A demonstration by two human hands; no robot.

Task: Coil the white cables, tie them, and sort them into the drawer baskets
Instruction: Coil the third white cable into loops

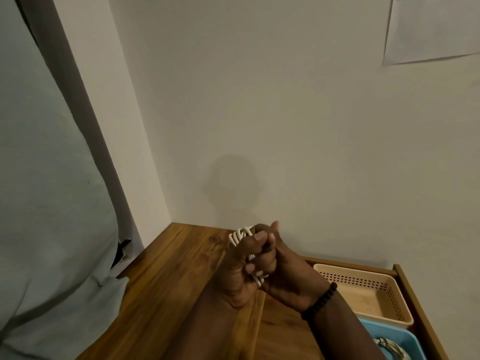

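We are gripping the white cable coil (240, 236) with left hand (240, 272) and right hand (284, 271) pressed together; loosening either grip risks loops springing apart.

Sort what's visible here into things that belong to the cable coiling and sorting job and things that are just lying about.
Part of the job:
- white cable coil, gripped by both the left hand and right hand
- beige basket in the drawer
- blue basket, already holding coiled cables

Just lying about:
- paper sheet on the wall
- wooden tabletop
- beaded bracelet
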